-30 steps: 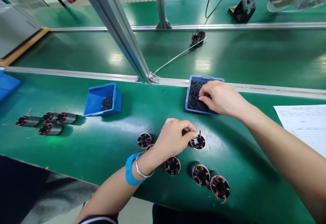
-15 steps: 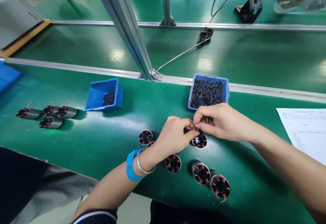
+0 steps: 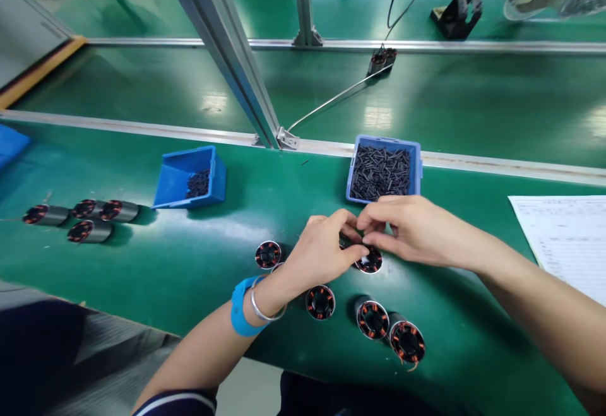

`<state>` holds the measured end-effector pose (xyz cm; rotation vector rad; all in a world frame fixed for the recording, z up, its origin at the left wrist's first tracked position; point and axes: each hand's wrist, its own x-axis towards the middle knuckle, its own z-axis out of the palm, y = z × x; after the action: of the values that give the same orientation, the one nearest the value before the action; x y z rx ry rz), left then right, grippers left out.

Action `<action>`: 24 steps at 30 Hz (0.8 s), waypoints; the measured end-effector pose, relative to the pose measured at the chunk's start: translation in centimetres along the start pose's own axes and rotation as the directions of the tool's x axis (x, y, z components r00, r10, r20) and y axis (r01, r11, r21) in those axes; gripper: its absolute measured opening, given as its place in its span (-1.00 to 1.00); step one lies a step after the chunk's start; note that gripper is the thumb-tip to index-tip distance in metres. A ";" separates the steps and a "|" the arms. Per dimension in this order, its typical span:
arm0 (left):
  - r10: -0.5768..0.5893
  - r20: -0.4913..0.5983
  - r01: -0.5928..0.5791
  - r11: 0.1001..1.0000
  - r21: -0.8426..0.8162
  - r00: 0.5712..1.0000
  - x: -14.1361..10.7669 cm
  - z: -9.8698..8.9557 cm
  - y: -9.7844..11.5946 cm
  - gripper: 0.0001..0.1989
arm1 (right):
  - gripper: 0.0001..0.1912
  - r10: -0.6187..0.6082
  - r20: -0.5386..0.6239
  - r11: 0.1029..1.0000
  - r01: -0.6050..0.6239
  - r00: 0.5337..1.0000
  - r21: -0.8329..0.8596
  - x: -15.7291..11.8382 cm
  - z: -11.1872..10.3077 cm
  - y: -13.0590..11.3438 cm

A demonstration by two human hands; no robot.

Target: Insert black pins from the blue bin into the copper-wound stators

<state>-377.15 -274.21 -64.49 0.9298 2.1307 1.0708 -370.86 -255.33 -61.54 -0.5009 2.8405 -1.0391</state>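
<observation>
My left hand (image 3: 326,249), with a blue band and a bangle at the wrist, is closed over a metal cylinder with copper windings (image 3: 369,261). My right hand (image 3: 402,226) meets it fingertip to fingertip, thumb and finger pinched just above that cylinder. Whatever lies between the fingers is too small or hidden to name. Similar cylinders stand around: one (image 3: 268,255) left of my left hand, one (image 3: 320,302) below it, and two (image 3: 372,319) (image 3: 407,342) nearer the front edge. A blue bin of short black tubes (image 3: 350,182) is just behind my right hand.
Several wound cylinders (image 3: 89,231) lie at the left beside a tilted blue bin (image 3: 170,182) holding some black tubes. A metal post (image 3: 237,62) rises at the table's back rail. Printed paper (image 3: 563,233) lies at the right. Two cylinders (image 3: 377,64) sit farther back.
The whole view has shifted slightly. Both hands stay together over the same cylinder, with the fingertips a little changed in position.
</observation>
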 end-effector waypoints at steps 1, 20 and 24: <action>-0.003 0.013 0.003 1.000 0.031 1.000 0.0 -0.1 0.2 -0.74 | -0.94 0.029 -0.059 0.999 -0.027 0.998 0.033 -0.4 -0.2 0.1; 0.083 0.115 -0.102 0.981 0.167 0.990 1.2 1.9 1.0 -0.95 | -0.91 0.210 -0.305 0.934 -0.098 0.929 0.345 -5.1 2.0 1.5; 0.083 0.122 -0.103 0.980 0.169 0.989 1.2 2.1 1.1 -0.94 | -0.92 0.208 -0.334 0.944 -0.099 0.920 0.314 -5.2 2.3 1.5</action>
<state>-376.00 -271.92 -64.87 1.1551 2.1294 0.8612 -365.99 -253.92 -64.48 -0.0561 2.8771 -1.6314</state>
